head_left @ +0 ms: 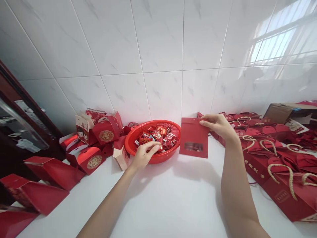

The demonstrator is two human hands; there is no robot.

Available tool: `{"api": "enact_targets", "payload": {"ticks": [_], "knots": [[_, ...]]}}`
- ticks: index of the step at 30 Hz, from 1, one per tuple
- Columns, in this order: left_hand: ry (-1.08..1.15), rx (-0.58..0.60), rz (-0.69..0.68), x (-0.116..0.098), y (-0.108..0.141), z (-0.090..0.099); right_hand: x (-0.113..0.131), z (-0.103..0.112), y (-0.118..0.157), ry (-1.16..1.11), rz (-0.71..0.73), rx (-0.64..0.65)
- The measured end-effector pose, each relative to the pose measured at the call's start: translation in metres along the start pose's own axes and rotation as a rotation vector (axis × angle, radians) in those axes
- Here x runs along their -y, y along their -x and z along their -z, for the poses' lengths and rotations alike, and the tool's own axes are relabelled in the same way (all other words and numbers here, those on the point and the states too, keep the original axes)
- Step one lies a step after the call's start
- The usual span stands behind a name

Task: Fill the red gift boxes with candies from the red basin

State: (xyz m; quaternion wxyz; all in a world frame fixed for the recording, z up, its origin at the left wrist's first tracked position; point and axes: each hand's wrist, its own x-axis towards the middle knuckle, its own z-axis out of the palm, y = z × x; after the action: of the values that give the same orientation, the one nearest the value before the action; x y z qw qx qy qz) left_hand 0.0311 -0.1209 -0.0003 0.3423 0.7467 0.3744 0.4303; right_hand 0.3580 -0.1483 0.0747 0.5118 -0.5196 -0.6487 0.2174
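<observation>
My right hand [220, 125] grips a red paper bag [193, 132] by its upper right corner, thumb on the near face. The bag hangs upright above the white table, with a small dark window low on its front. My left hand [145, 154] reaches over the near rim of a red plastic basket [158, 160], its thumb and forefinger brought together. Whatever lies between those fingertips is too small to name. Wrapped candies [158, 135], mostly red, are heaped in the basket.
Red gift boxes [105, 132] stand at the left, some with gold emblems. Many red boxes with rope handles [284, 185] crowd the right side. A brown cardboard box [279, 112] sits at the far right. White wall tiles [162, 92] rise behind the table [170, 205].
</observation>
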Motion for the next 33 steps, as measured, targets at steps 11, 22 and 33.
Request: {"api": "enact_targets", "payload": {"ticks": [11, 22, 33], "knots": [[-0.173, 0.017, -0.054, 0.0, 0.002, 0.0, -0.081, 0.006, -0.016, 0.399, -0.571, -0.683], [-0.241, 0.035, -0.065, 0.0, 0.004, -0.001, -0.107, -0.008, -0.023, 0.205, -0.459, -0.718], [-0.228, 0.045, -0.06, -0.002, 0.004, -0.001, -0.113, -0.007, -0.026, 0.172, -0.414, -0.705]]}}
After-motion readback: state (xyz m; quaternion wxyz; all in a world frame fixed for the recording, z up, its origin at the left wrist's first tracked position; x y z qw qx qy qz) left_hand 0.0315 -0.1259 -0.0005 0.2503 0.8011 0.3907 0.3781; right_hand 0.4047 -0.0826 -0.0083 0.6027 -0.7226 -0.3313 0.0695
